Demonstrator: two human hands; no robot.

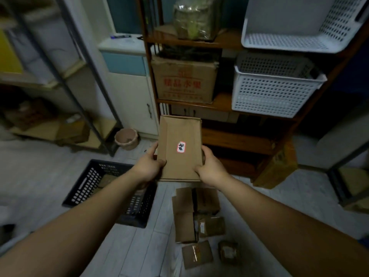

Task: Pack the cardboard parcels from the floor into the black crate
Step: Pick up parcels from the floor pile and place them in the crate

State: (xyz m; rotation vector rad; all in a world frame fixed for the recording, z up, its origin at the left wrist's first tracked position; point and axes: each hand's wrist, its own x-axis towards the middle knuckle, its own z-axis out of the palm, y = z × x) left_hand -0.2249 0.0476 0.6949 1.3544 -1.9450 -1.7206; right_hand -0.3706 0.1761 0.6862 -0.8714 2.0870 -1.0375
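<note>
1. Cardboard parcel (180, 136), flat and brown with a white sticker (181, 146) on its top face, is held in the air just right of the black crate (83, 186).
2. Left hand (148, 166) grips the parcel's crate-side edge, thumb on top and fingers (152, 147) curled along the side.
3. Right hand (211, 168) grips the edge away from the crate, thumb pressed on top.
4. Black crate stands on the floor; something brown shows inside it.
5. Loose parcels (196, 214) lie clustered on the floor right of the crate.
</note>
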